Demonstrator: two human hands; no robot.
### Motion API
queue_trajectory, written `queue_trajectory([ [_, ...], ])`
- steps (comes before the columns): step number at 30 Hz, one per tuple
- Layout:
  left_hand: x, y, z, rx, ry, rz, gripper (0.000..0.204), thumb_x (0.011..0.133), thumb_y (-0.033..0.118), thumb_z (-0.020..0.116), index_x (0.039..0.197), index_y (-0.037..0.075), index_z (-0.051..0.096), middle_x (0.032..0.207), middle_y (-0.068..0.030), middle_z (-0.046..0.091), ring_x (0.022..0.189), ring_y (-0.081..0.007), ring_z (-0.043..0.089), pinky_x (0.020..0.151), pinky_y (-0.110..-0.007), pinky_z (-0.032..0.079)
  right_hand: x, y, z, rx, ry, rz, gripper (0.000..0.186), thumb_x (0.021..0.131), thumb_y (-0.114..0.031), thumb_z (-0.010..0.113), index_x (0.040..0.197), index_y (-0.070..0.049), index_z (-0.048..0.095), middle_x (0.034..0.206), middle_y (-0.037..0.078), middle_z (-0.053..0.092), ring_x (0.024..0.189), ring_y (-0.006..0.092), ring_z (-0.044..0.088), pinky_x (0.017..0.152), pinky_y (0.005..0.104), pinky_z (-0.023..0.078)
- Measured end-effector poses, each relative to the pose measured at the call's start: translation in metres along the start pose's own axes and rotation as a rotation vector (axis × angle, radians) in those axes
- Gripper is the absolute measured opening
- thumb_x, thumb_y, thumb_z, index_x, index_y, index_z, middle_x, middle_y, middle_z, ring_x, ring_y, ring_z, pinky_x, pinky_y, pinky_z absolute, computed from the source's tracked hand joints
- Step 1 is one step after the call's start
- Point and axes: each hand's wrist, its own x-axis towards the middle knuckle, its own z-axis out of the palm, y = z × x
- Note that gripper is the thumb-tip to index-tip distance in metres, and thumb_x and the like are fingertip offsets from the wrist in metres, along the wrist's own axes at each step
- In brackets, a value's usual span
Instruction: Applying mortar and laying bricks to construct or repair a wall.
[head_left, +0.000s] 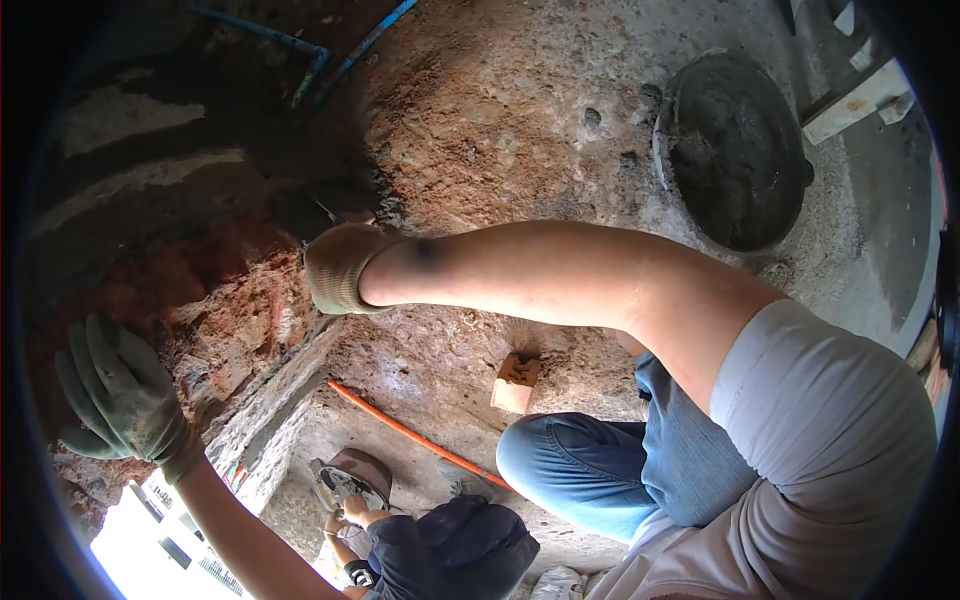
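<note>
Left hand [118, 395] flat on brick wall [215, 300]; right hand [335, 262] grip possibly closed.

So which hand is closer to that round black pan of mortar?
Right. The right hand is at the brick wall, nearer the pan; the left hand rests farther away, lower left.

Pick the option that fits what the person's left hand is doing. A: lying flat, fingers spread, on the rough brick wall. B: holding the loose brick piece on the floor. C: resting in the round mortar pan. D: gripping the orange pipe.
A: the gloved left hand lies open with fingers spread against the reddish brick wall, far from the orange pipe, the mortar pan and the brick piece.
</note>
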Motion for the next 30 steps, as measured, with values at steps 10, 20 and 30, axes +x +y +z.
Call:
queue_trajectory([
  [10,0.003,0.0,0.003,-0.044,0.036,0.031,0.028,0.094,0.027,0.06,0.121,0.021,0.067,0.122,0.0032,0.069,0.114,-0.0219,0.062,0.105,-0.038,0.039,-0.05,0.013,-0.013,1.028,-0.011,0.287,0.015,0.092,-0.011,0.056,0.101,-0.001,0.062,0.082,0.015,0.064,0.078,0.0214,0.063,0.072,0.036,0.059],
  [20,0.01,0.008,-0.014,0.12,0.1,0.125,0.017,0.09,0.023,0.068,0.106,0.021,0.071,0.106,0.0062,0.074,0.099,-0.0199,0.068,0.084,-0.035,0.049,-0.004,0.137,0.073,0.567,0.245,0.387,0.022,0.097,-0.009,0.049,0.097,0.004,0.067,0.086,0.012,0.068,0.07,0.0177,0.061,0.059,0.0261,0.049],
  [30,0.003,-0.006,-0.001,-0.023,0.028,0.122,0.013,0.089,0.021,0.07,0.102,0.019,0.073,0.099,0.0039,0.075,0.091,-0.0209,0.069,0.085,-0.036,0.052,0.005,0.074,0.052,-0.479,-0.28,-0.008,0.011,0.092,-0.012,0.059,0.096,-0.004,0.066,0.083,0.005,0.061,0.069,0.0123,0.058,0.057,0.0305,0.047],
])
